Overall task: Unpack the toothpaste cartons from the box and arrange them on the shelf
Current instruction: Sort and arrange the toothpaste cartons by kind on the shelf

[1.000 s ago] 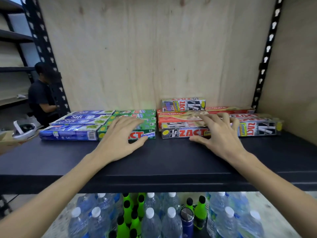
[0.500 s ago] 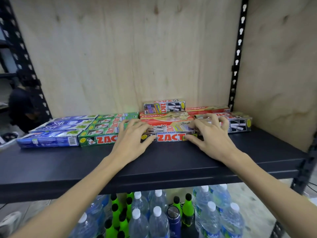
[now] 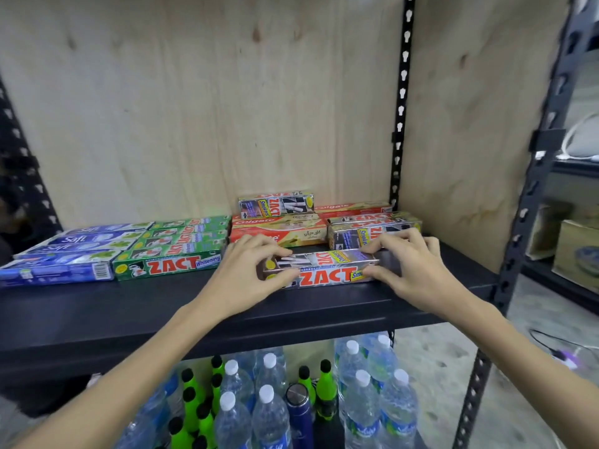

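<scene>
A grey Zact Smokers carton [image 3: 324, 268] lies lengthwise on the black shelf [image 3: 129, 306], pulled forward from the stacks. My left hand [image 3: 246, 277] grips its left end and my right hand [image 3: 408, 267] grips its right end. Behind it lie red Colgate cartons [image 3: 275, 230] with one small Zact carton [image 3: 275, 204] on top. More grey Zact cartons [image 3: 366, 233] sit at the right. Green Zact Whitening cartons [image 3: 171, 251] and blue Safi cartons [image 3: 71, 254] fill the left side.
Plywood panels close the shelf's back and right side. A black perforated upright [image 3: 400, 102] stands in the back right corner. Below the shelf stand several water bottles [image 3: 269, 413], green bottles [image 3: 194, 413] and a dark flask [image 3: 299, 409]. Another rack with boxes [image 3: 573, 247] is at far right.
My view has swung to the right. Both hands moved from resting on the stacks to the ends of the front grey Zact carton, which now sits forward of the stack.
</scene>
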Demonstrator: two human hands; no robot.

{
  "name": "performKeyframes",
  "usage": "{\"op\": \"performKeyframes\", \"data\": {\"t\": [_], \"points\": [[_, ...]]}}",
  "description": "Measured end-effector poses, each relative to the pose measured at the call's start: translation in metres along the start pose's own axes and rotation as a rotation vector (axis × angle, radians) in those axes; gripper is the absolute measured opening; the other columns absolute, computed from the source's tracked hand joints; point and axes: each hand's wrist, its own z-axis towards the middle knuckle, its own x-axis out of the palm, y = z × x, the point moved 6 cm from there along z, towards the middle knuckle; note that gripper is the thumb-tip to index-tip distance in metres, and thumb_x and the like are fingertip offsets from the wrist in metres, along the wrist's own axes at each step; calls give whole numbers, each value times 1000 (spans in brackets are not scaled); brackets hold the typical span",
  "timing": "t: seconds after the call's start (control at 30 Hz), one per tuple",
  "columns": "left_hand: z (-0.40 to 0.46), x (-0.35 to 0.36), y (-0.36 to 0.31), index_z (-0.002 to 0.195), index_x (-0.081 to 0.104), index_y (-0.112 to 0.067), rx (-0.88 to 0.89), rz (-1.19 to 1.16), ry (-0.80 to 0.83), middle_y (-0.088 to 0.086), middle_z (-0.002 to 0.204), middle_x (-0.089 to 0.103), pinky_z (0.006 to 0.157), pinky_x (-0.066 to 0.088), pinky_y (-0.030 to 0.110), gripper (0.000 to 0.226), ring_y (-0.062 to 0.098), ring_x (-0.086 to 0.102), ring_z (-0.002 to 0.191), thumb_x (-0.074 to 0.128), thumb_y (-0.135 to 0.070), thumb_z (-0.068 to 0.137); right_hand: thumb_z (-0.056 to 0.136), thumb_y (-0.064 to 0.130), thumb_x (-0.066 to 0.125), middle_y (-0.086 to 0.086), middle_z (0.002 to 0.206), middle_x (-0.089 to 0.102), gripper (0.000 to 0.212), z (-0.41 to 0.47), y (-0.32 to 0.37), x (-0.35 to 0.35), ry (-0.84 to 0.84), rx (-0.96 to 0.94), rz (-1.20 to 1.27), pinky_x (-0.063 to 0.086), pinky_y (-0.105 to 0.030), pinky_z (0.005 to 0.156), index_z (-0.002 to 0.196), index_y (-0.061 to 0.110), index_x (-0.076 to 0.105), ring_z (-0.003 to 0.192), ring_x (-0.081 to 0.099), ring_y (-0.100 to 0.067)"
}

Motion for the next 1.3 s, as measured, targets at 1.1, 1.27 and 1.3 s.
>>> {"op": "performKeyframes", "data": {"t": [1.1,1.27,1.3], "points": [[119,24,109,127,55,-15,-651,232,-253,18,126,59,104,34,45,58,38,46,123,58,-59,90,98,31,52,14,117,63,30,115,-24,20,77,238,56,30,-43,109,126,36,60,126,41,-21],[124,29,139,130,47,-10,-751,195,-209,22,127,57,101,42,45,74,41,53,121,65,-65,83,93,46,63,2,133,60,55,185,-28,71,241,283,225,43,-46,107,142,24,50,127,52,-23],[126,30,140,128,49,-9,-747,190,-196,21,125,60,97,45,44,74,40,57,118,66,-65,83,92,47,65,2,136,58,59,192,-28,79,280,288,213,42,-46,108,143,23,49,128,52,-22]]}}
